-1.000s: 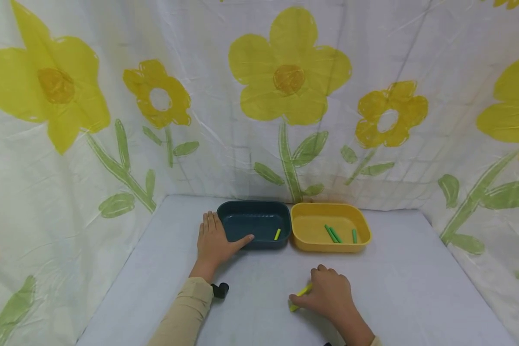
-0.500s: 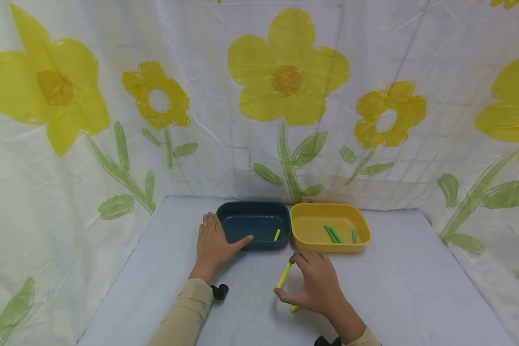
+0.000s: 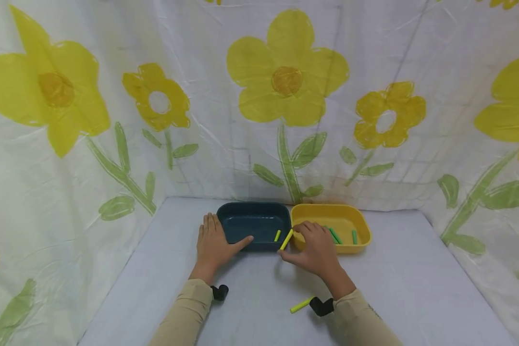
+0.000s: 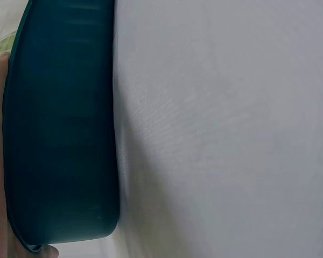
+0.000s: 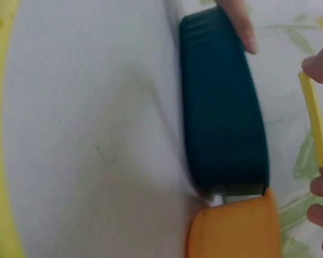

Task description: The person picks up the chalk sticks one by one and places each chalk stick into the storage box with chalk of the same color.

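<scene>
Between thumb and fingertips my right hand [image 3: 315, 247] pinches a short yellow stick [image 3: 287, 240] by its ends, close over the near edge where the two bins meet. In the right wrist view the yellow stick [image 5: 315, 119] spans thumb to finger. My left hand [image 3: 216, 242] rests at the left end of a dark teal bin [image 3: 248, 226], fingers straight along its side and thumb across the front rim. Inside that bin lies one yellow stick [image 3: 278, 236]. Green sticks [image 3: 335, 236] lie in the yellow bin [image 3: 306, 217], partly hidden by my right hand.
Another yellow stick [image 3: 301, 305] lies on the white table [image 3: 251, 307], beside the right wrist's black camera mount [image 3: 322, 306]. Both bins stand side by side near the back edge, before a flower-printed curtain [image 3: 216, 144].
My right hand has picked up a yellow stick from the table and carried it forward to the bins, leaving another yellow stick behind. The left hand has stayed in place.
</scene>
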Action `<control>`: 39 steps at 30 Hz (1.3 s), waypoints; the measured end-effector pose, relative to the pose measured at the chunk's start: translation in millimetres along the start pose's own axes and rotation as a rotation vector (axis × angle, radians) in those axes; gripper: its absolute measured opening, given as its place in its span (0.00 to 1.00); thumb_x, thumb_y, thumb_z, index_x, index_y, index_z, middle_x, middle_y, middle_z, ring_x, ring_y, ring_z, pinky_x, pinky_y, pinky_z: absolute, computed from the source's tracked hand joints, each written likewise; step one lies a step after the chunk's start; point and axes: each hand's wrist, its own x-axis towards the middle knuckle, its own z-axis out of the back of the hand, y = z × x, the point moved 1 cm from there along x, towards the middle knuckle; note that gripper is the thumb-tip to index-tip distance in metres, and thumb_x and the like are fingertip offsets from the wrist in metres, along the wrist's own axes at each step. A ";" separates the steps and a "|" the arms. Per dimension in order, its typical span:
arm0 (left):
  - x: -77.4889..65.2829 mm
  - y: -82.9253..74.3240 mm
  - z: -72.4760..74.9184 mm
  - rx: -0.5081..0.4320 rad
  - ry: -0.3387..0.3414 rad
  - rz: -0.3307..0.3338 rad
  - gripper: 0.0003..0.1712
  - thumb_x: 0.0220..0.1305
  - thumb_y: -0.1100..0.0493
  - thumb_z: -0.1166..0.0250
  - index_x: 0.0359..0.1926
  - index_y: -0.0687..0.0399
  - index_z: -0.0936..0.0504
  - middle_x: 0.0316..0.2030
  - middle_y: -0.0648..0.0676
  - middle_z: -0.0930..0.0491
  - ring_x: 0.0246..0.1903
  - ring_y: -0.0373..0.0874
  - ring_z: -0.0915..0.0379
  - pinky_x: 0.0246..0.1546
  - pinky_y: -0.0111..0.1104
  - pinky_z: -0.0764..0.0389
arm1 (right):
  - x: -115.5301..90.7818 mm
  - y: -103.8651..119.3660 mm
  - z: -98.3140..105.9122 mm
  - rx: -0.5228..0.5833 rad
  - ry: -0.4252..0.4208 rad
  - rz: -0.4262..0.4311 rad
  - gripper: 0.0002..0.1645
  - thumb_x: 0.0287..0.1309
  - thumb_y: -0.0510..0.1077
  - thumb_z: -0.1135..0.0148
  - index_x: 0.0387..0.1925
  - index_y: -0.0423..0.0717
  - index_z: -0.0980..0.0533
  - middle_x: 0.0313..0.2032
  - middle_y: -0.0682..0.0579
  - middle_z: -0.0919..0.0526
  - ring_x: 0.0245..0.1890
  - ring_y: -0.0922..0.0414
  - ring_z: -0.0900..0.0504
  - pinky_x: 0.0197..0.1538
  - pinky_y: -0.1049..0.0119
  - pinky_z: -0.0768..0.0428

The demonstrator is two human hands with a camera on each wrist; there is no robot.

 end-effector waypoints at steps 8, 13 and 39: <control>0.6 1.8 -2.2 0.018 0.000 -0.010 0.88 0.49 0.05 0.48 0.82 0.74 0.58 0.83 0.73 0.60 0.85 0.66 0.65 0.84 0.59 0.56 | 12.7 -4.4 -18.1 -0.022 0.027 -0.079 0.44 0.42 0.74 0.19 0.50 0.46 0.15 0.47 0.49 0.12 0.45 0.47 0.15 0.49 0.47 0.18; 1.1 2.4 -2.3 0.014 0.006 -0.006 0.88 0.48 0.04 0.50 0.83 0.73 0.58 0.84 0.73 0.60 0.85 0.67 0.65 0.84 0.59 0.56 | 18.5 -5.4 -26.6 -0.050 0.071 -0.139 0.45 0.45 0.76 0.23 0.51 0.46 0.16 0.47 0.48 0.13 0.46 0.47 0.15 0.52 0.45 0.18; 2.4 2.4 -2.7 0.021 -0.009 -0.001 0.87 0.50 0.05 0.48 0.82 0.75 0.57 0.83 0.74 0.57 0.84 0.67 0.63 0.83 0.59 0.53 | 6.2 2.4 -8.2 -0.028 0.147 -0.106 0.45 0.47 0.78 0.25 0.51 0.46 0.13 0.50 0.49 0.16 0.47 0.48 0.17 0.49 0.48 0.19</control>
